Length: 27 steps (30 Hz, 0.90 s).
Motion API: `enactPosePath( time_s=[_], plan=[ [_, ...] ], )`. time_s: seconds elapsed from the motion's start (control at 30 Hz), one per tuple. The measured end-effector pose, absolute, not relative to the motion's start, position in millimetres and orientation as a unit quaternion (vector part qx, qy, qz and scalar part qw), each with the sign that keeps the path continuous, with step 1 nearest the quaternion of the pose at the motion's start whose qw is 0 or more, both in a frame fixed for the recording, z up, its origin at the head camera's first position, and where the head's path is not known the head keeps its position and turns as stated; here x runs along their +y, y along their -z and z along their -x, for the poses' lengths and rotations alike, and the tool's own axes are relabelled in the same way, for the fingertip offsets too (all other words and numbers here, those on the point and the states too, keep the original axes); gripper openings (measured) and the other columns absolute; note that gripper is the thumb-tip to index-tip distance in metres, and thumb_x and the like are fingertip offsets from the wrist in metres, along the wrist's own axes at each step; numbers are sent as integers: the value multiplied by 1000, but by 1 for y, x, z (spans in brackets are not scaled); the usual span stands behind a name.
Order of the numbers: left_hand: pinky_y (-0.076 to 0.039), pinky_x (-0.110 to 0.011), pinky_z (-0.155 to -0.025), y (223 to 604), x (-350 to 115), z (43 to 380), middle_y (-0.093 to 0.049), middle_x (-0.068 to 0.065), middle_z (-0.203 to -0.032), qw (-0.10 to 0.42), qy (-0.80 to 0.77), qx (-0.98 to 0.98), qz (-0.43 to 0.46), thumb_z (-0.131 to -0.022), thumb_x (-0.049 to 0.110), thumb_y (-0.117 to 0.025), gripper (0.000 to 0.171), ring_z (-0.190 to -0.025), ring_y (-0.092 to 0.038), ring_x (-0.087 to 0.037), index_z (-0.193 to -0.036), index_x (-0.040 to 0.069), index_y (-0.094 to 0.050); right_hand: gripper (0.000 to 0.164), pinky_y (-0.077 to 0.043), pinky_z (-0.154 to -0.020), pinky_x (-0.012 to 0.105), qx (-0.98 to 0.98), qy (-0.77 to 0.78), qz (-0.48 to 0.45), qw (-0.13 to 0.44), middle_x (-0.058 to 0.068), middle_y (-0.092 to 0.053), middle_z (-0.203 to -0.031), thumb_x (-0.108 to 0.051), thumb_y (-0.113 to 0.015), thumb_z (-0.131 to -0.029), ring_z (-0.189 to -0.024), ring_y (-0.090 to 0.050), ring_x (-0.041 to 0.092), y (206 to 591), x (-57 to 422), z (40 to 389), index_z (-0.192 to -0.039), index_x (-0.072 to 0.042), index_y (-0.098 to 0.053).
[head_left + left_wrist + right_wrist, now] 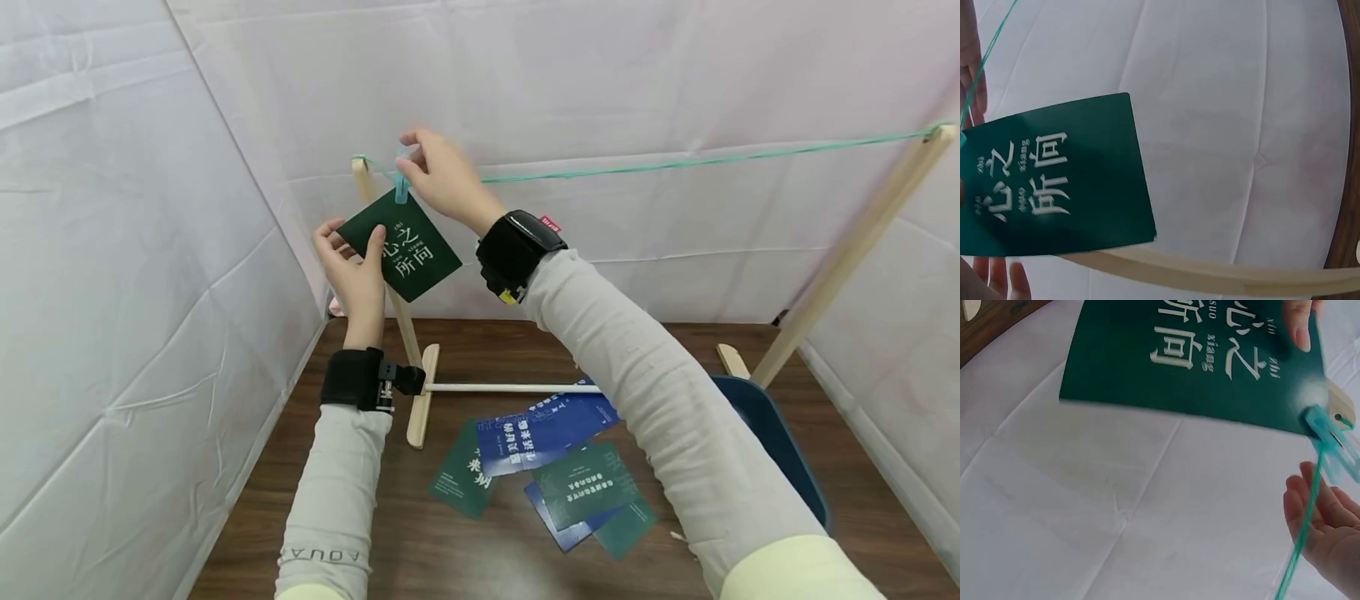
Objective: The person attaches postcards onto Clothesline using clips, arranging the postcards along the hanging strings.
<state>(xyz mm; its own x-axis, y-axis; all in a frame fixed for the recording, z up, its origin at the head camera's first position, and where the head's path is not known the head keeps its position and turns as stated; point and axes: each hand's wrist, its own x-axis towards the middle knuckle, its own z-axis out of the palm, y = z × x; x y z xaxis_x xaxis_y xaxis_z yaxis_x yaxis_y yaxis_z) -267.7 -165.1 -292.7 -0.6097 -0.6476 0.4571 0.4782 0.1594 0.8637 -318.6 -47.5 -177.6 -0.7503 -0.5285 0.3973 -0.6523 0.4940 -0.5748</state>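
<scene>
My left hand (354, 271) holds a dark green card (420, 254) with white Chinese characters, thumb on its front and fingers behind. The card hangs tilted, one corner up at the green line. A translucent blue clothespin (401, 188) is clamped on that upper corner, at the line, as the right wrist view shows. Around the clothespin's upper end is my right hand (450, 179). Its fingers (1310, 494) look loose and apart just beside the clothespin's handles in the right wrist view; the thumb's contact is hard to make out there.
A green string (675, 164) runs between two wooden posts (847, 258), joined low by a white rod (510, 388). Blue cards (540, 433) and green cards (588, 483) lie on the brown wooden surface (450, 558). A dark blue bin (780, 450) stands at right, partly behind my sleeve.
</scene>
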Motion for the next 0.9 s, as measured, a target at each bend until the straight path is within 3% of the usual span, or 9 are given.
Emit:
enactPosePath(
  time_s=[0.1,0.2,0.3,0.37,0.47,0.6,0.77,0.9],
  plan=[
    [-33,-25,-90,299,-164,266,-39,-3,-114,448,620,-639,-81,-86,24,-70,58,-104,-38,-15,-129,8,-35,45,-42,-102,28,-858,-370,-345,91,12,-55,-132,-21,-48,-99,-124,-50,20,180,-42,317,-140,-5,-38],
    [-22,-36,-105,303,-160,263,-33,-7,-131,457,596,-651,-107,-85,28,-70,69,-122,-29,-18,-138,12,-29,46,-36,-107,27,-845,-380,-355,123,11,-49,-138,-20,-49,-99,-131,-44,20,182,-34,315,-140,-5,-36],
    [-15,-44,-108,308,-153,260,-26,-5,-142,471,573,-659,-123,-86,30,-69,73,-133,-21,-16,-142,16,-25,42,-31,-108,23,-817,-390,-382,182,12,-50,-136,-16,-49,-98,-129,-43,20,186,-24,312,-137,-2,-42],
    [-12,-43,-109,311,-145,258,-25,-4,-145,490,556,-662,-115,-87,29,-67,71,-135,-19,-14,-143,15,-26,37,-31,-108,23,-795,-396,-404,221,13,-52,-132,-13,-49,-98,-126,-44,21,191,-13,308,-133,1,-46],
    [-13,-39,-112,319,-127,254,-28,-10,-143,529,530,-659,-74,-87,22,-66,66,-135,-23,-16,-140,8,-30,31,-36,-104,26,-766,-408,-424,259,16,-57,-125,-9,-50,-97,-120,-49,23,202,8,301,-125,4,-53],
    [-24,-44,-109,333,-93,245,-31,-18,-140,544,519,-660,3,-89,14,-64,58,-132,-28,-24,-136,1,-32,25,-44,-95,32,-744,-428,-427,286,19,-60,-117,-4,-50,-96,-112,-55,26,227,40,290,-118,7,-56],
    [-30,-51,-104,354,-44,235,-35,-22,-135,507,526,-678,80,-91,12,-62,53,-128,-33,-32,-134,0,-34,20,-47,-90,41,-732,-412,-422,339,23,-62,-109,2,-51,-93,-105,-57,33,262,78,284,-111,10,-57],
    [-31,-48,-104,373,-10,231,-37,-20,-132,434,545,-708,120,-91,12,-60,49,-125,-34,-31,-133,2,-37,20,-46,-89,46,-752,-399,-391,351,24,-62,-107,5,-51,-92,-103,-57,35,291,114,282,-109,10,-58]
  ],
)
